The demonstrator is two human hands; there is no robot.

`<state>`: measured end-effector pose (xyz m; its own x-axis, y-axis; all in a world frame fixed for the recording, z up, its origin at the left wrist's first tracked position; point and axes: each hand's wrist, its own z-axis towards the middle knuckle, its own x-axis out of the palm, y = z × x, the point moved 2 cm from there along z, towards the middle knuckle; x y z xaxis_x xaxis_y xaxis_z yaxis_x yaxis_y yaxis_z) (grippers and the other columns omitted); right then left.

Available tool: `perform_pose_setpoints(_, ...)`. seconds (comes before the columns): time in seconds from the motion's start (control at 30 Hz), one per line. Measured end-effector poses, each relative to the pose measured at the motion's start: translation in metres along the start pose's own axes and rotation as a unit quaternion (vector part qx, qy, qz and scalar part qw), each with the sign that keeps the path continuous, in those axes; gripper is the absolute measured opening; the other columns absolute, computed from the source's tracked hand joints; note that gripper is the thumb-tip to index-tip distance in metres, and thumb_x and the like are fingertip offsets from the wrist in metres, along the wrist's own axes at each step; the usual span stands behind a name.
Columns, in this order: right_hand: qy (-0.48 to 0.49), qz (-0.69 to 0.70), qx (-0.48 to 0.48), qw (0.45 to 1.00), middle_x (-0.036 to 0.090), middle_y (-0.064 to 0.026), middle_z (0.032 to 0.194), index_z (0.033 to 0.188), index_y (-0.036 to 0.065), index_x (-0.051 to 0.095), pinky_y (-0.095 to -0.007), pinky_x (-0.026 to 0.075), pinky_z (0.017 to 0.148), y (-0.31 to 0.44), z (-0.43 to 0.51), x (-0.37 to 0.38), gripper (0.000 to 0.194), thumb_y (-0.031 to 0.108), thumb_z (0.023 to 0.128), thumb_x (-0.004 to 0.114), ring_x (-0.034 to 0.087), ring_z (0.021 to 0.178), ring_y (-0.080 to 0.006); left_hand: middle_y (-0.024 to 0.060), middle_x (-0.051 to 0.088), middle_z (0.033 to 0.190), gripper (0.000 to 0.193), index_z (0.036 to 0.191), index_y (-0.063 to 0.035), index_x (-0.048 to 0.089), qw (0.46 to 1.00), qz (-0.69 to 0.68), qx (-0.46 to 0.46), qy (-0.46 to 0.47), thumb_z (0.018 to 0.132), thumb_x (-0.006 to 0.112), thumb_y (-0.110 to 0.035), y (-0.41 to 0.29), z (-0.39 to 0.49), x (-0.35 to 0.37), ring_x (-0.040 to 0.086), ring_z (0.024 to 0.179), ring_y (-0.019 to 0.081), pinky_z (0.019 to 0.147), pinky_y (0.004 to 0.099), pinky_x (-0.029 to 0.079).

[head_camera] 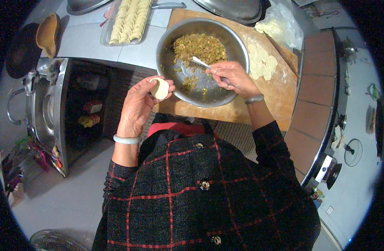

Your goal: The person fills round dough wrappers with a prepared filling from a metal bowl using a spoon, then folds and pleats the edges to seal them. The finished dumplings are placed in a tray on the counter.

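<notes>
In my left hand (138,99) lies a round dough wrapper (160,89), pinned by the thumb near the left rim of a large steel bowl (207,99). My right hand (232,77) grips a metal spoon (200,62) over the bowl, its head at the edge of the filling. The chopped brownish-green filling (199,47) is heaped at the bowl's far side, with scraps smeared nearer me. Beyond the right hand, several flat dough wrappers (262,64) overlap on the floured wooden board (273,103) that carries the bowl.
A clear plastic tray (105,39) holds rows of folded dumplings (129,23). A knife (168,5) lies beside it. A plastic bag (284,26) sits by dough at the board's far right corner. A gourd ladle (48,34) is at far left; a steel lid (232,9) lies behind the bowl.
</notes>
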<state>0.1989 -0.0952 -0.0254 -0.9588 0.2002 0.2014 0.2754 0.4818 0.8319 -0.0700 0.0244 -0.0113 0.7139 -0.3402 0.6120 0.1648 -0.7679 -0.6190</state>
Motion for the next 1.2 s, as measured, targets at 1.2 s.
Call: perform_pose_setpoints(1.2,-0.123,-0.235,-0.174,0.948,0.058,0.0000,0.070,0.108,-0.002,0.068,-0.0226,0.041,0.054,0.021,-0.025,0.016,0.020,0.012,0.096,0.060,0.051,0.059,-0.0071,0.0282,0.060,0.120,0.037,0.124,0.0110,0.050,0.997,-0.078,-0.001,0.012,0.105,0.042,-0.020,0.001,0.035,0.026,0.064,0.109,0.0389,0.092,0.0454,0.057)
